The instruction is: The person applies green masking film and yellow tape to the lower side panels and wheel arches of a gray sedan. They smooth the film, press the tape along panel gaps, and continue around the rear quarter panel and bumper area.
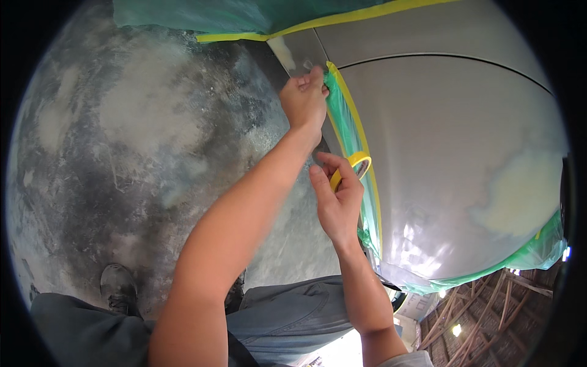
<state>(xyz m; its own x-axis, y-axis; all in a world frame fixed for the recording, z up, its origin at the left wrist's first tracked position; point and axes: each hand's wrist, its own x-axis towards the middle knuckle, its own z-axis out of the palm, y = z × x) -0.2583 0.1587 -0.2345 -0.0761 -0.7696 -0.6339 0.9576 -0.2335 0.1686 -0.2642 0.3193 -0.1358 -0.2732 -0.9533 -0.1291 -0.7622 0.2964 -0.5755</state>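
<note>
A strip of green masking film (346, 121), bordered with yellow masking tape (351, 101), runs down the edge of a grey car body panel (428, 140). At the strip's far end is my left hand (304, 103), its fingers curled together against the film's edge; what they pinch, if anything, is hidden. Closer to me, my right hand (342, 199) is closed on a roll of yellow masking tape (362, 164), held beside the strip between thumb and fingers.
Another green film sheet (202, 15) with a yellow tape border hangs across the far side. A pale filler patch (520, 192) marks the panel at right, with more green film (489, 274) along its lower edge. The stained concrete floor (134, 134) lies at left, near my shoe (119, 286).
</note>
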